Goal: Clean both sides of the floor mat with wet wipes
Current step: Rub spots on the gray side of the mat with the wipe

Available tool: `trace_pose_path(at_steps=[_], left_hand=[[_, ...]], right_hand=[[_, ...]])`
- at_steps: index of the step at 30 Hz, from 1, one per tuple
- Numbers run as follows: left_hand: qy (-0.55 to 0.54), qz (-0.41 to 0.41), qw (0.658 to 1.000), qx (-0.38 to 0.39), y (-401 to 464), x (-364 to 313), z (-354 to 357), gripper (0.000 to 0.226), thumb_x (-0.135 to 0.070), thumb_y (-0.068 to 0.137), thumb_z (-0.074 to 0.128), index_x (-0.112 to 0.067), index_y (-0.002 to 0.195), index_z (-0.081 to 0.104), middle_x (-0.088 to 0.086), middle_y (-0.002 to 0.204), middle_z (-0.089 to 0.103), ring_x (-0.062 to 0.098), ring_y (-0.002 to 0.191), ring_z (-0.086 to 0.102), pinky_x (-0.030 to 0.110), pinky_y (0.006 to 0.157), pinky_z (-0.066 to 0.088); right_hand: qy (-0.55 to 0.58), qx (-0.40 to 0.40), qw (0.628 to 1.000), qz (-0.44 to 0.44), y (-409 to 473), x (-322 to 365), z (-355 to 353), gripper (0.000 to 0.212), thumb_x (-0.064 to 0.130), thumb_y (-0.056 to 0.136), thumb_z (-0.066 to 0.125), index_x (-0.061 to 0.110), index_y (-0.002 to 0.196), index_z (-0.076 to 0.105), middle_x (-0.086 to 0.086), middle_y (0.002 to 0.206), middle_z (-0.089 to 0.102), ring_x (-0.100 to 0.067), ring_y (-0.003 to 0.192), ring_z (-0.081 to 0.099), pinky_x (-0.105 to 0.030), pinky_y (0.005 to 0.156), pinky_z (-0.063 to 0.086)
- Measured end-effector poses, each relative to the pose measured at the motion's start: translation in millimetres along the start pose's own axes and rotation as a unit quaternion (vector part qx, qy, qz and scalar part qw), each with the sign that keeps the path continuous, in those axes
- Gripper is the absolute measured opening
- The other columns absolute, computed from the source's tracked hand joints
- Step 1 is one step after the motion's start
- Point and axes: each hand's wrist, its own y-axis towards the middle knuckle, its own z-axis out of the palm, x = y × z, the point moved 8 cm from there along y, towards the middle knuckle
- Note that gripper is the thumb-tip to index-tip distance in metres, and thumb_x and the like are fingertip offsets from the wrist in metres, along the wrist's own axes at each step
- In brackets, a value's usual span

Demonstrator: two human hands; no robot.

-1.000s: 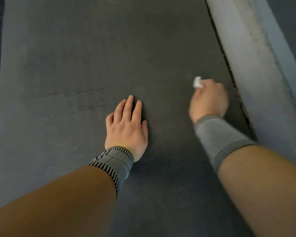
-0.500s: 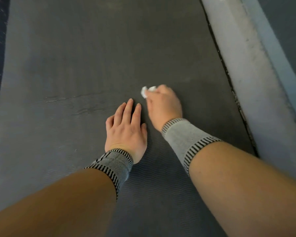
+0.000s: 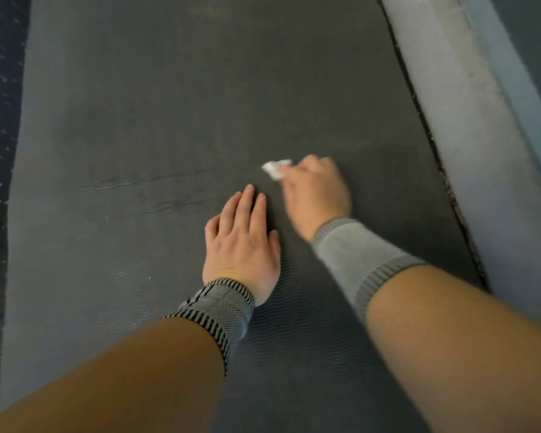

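While I scrub, largest first:
Floor mat (image 3: pixel 169 104): lies flat beneath both palms — I judge short overlapping strokes with firm pressure work best.
Left hand (image 3: pixel 241 242): fingers straight, pressing the mat, holding nothing; it should pin the mat.
Right hand (image 3: pixel 316 192): fingers curled round the wipe.
Wet wipe (image 3: pixel 275 168): bunched, poking out past the right fingertips — on the mat.
Containers: none in view.
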Motion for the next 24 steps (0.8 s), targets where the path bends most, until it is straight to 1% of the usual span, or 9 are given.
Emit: trace_pose_path(at_steps=[3, 4, 8, 13, 16, 19, 21, 22, 24], left_hand=[[-0.004, 0.003, 1.000, -0.007, 2, 0, 1, 0.064, -0.045, 0.093, 0.022, -0.015, 0.149, 0.030, 0.002, 0.159, 0.023, 0.018, 0.142, 0.014, 0.034, 0.108, 0.008], [-0.003, 0.003, 1.000, -0.009, 2, 0, 1, 0.065, -0.045, 0.093, 0.022, -0.014, 0.149, 0.030, 0.002, 0.159, 0.023, 0.018, 0.142, 0.014, 0.034, 0.108, 0.008], [-0.017, 0.001, 1.000, -0.009, 1, 1, -1, 0.065, -0.044, 0.093, 0.017, -0.015, 0.152, 0.024, 0.000, 0.161, 0.017, 0.016, 0.144, 0.008, 0.034, 0.109, 0.004], [-0.091, 0.006, 0.996, -0.005, -4, 10, -7, 0.057, -0.033, 0.097, 0.036, -0.015, 0.151, 0.028, 0.000, 0.160, 0.019, 0.019, 0.144, 0.012, 0.039, 0.115, 0.014], [-0.043, -0.067, 0.996, -0.043, -21, 74, -26, 0.056, -0.033, 0.095, 0.044, -0.019, 0.148, 0.034, 0.000, 0.158, 0.025, 0.022, 0.140, 0.019, 0.046, 0.111, 0.022], [0.018, -0.134, 0.991, -0.003, -44, 134, -25, 0.061, -0.046, 0.097, 0.031, -0.023, 0.153, 0.020, -0.005, 0.161, 0.014, 0.017, 0.142, 0.010, 0.046, 0.112, 0.017], [0.024, -0.137, 0.990, 0.001, -53, 149, -18, 0.063, -0.050, 0.097, 0.022, -0.024, 0.154, 0.018, -0.006, 0.161, 0.013, 0.017, 0.143, 0.009, 0.044, 0.112, 0.015], [0.020, -0.131, 0.991, -0.016, -50, 150, -15, 0.064, -0.051, 0.096, 0.020, -0.023, 0.153, 0.020, -0.005, 0.161, 0.016, 0.017, 0.142, 0.011, 0.044, 0.111, 0.016], [0.017, -0.127, 0.991, -0.023, -51, 147, -13, 0.064, -0.051, 0.095, 0.018, -0.023, 0.152, 0.022, -0.005, 0.160, 0.018, 0.016, 0.142, 0.012, 0.044, 0.110, 0.016]], right_hand=[[-0.039, -0.065, 0.970, 0.232, -4, -76, -24, 0.034, 0.024, 0.097, 0.039, 0.025, 0.123, 0.061, -0.011, 0.107, 0.056, -0.031, 0.100, 0.050, -0.032, 0.079, 0.038], [-0.021, -0.072, 0.968, 0.240, -6, -70, -22, 0.034, 0.023, 0.097, 0.039, 0.024, 0.123, 0.061, -0.012, 0.108, 0.057, -0.032, 0.100, 0.051, -0.032, 0.079, 0.038], [0.064, -0.037, 0.996, 0.047, -10, 14, 8, 0.029, 0.026, 0.095, 0.045, 0.026, 0.118, 0.064, -0.008, 0.102, 0.060, -0.027, 0.094, 0.054, -0.034, 0.077, 0.042], [0.067, -0.089, 0.993, 0.041, -14, 2, 4, 0.027, 0.028, 0.096, 0.049, 0.018, 0.111, 0.069, -0.009, 0.092, 0.059, -0.028, 0.085, 0.054, -0.034, 0.072, 0.042], [0.072, -0.058, 0.995, 0.035, -11, 10, 10, 0.029, 0.029, 0.097, 0.047, 0.020, 0.115, 0.067, -0.009, 0.095, 0.058, -0.028, 0.086, 0.055, -0.032, 0.074, 0.042], [0.066, -0.049, 0.992, 0.099, -14, 0, 7, 0.030, 0.025, 0.097, 0.045, 0.020, 0.119, 0.065, -0.009, 0.099, 0.059, -0.028, 0.091, 0.055, -0.032, 0.077, 0.042], [0.019, -0.055, 0.987, 0.147, -17, 17, 13, 0.034, 0.018, 0.094, 0.043, 0.024, 0.122, 0.061, -0.009, 0.104, 0.061, -0.030, 0.096, 0.055, -0.033, 0.079, 0.041], [-0.008, -0.057, 0.989, 0.139, -16, 39, 20, 0.037, 0.016, 0.091, 0.040, 0.026, 0.121, 0.059, -0.006, 0.106, 0.062, -0.030, 0.099, 0.054, -0.034, 0.079, 0.041], [-0.014, -0.005, 0.999, 0.043, -22, 112, 45, 0.039, 0.019, 0.088, 0.037, 0.029, 0.122, 0.055, -0.001, 0.110, 0.062, -0.028, 0.102, 0.052, -0.035, 0.078, 0.040]])
